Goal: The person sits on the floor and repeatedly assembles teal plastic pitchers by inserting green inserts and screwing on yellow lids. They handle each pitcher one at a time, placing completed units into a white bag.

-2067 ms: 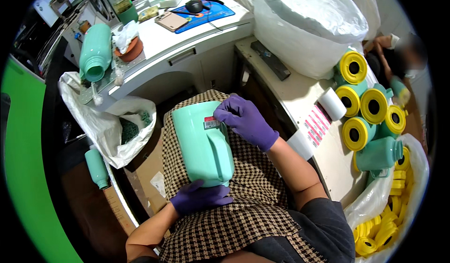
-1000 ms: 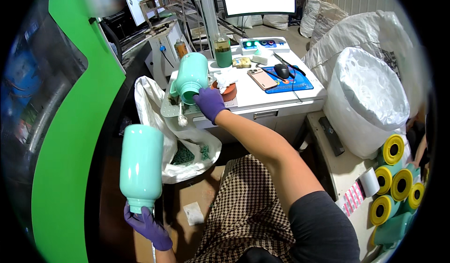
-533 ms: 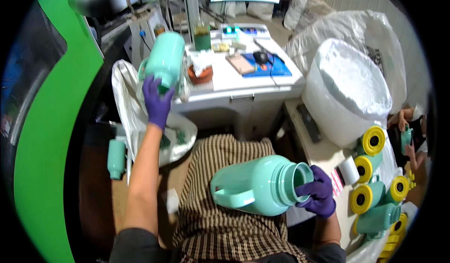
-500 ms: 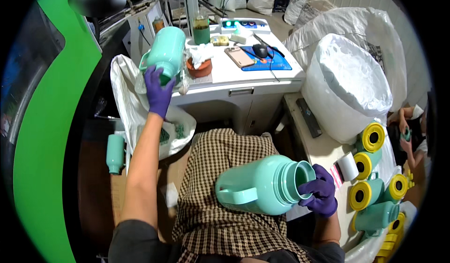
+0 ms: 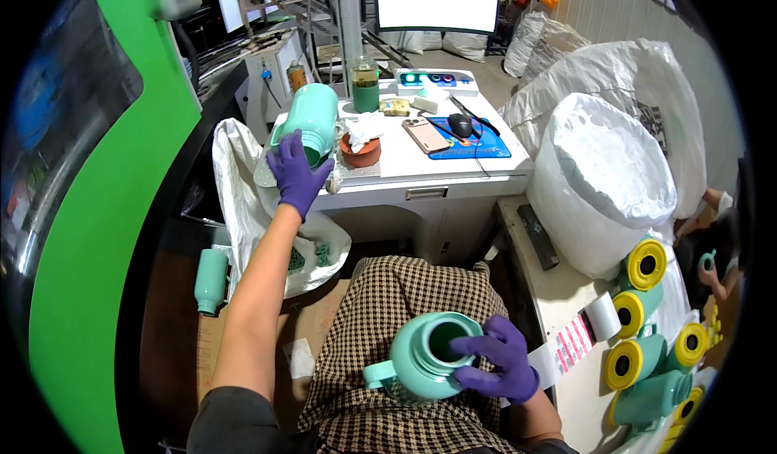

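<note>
My left hand (image 5: 301, 176), in a purple glove, is closed on the neck of a mint-green plastic jug (image 5: 313, 116) with a handle. That jug lies tilted at the left end of the white desk, its mouth toward me. Over my lap, my right hand (image 5: 500, 362), also in a purple glove, grips a second mint-green jug (image 5: 422, 362) by its wide mouth rim, some fingers inside the opening. This jug's mouth faces up and its handle sticks out to the left. My checked apron (image 5: 364, 333) lies beneath it.
On the white desk (image 5: 388, 180) are a brown bowl (image 5: 361, 153), a phone (image 5: 426, 135), a mouse (image 5: 460, 125) and a jar (image 5: 365, 86). To the right stand a large white bag (image 5: 599, 187), a label roll (image 5: 602, 316) and several jugs with yellow bases (image 5: 623, 363). Another person (image 5: 716, 252) sits far right.
The right-hand jug has turned from lying sideways to mouth up, moving closer to me and left. My left hand keeps its hold on the other jug. The whole view has tilted up.
</note>
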